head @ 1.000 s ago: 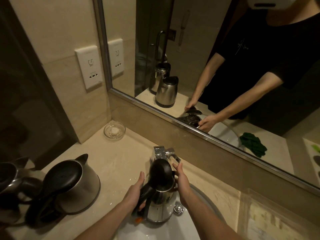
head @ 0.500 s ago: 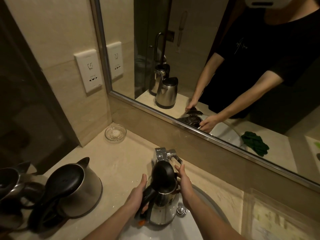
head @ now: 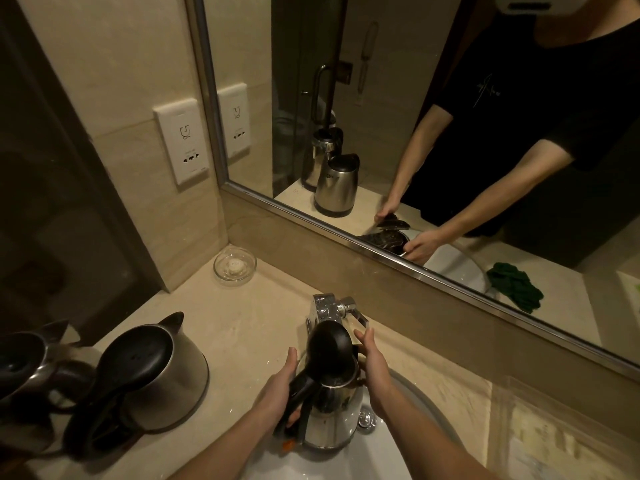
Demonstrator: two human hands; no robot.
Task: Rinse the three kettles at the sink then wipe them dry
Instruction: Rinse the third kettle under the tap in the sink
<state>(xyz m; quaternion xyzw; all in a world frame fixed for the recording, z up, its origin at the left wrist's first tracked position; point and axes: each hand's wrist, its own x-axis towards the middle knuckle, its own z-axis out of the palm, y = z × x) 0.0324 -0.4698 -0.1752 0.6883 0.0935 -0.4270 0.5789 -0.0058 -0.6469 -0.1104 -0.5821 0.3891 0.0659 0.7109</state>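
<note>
A steel kettle [head: 329,414] with its black lid raised stands over the white sink basin [head: 349,465], just below the chrome tap [head: 329,306]. My left hand [head: 280,389] grips its black handle. My right hand [head: 372,368] rests with straight fingers against the kettle's right side near the rim. A second steel kettle [head: 162,375] with a black lid sits on the counter at left. A third kettle [head: 24,362] stands at the far left edge, partly cut off.
A glass soap dish [head: 234,269] sits in the counter's back corner under a wall socket [head: 181,143]. The mirror [head: 415,133] runs along the back wall and reflects a green cloth [head: 516,285]. A clear tray [head: 561,441] lies on the counter at right.
The view shifted slightly. Both hands stay on the kettle over the basin; it has barely moved under the tap.
</note>
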